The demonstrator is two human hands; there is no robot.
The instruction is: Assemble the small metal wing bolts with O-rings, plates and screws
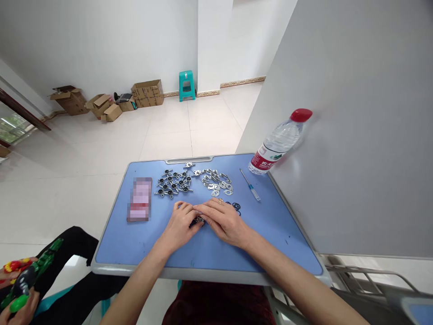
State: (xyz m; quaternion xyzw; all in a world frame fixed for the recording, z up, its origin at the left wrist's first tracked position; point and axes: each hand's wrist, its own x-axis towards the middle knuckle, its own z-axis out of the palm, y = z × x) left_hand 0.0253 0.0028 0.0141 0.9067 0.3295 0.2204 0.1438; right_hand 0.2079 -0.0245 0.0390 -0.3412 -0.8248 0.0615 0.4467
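My left hand [182, 223] and my right hand [227, 221] meet over the near middle of the blue table [135, 246]. Between their closed fingers is a small metal fitting [199, 220] with dark parts, mostly covered. Just past my right hand lie several black rings [236, 206], partly hidden by it. Flat metal plates [227, 187] and hook-shaped metal pieces [211, 175] are spread farther back. Beyond my left hand sits a group of metal fittings with black round centres [173, 185]. A screwdriver [251, 186] with a clear blue handle rests to the right.
A phone-like flat object [140, 199], blurred out, lies at the table's left. A red-capped water bottle [279, 143] stands by the grey partition [365, 135]. Another person's hand [29, 307] holds a colourful toy at lower left. Cardboard boxes [148, 93] and a teal stool [186, 85] line the wall.
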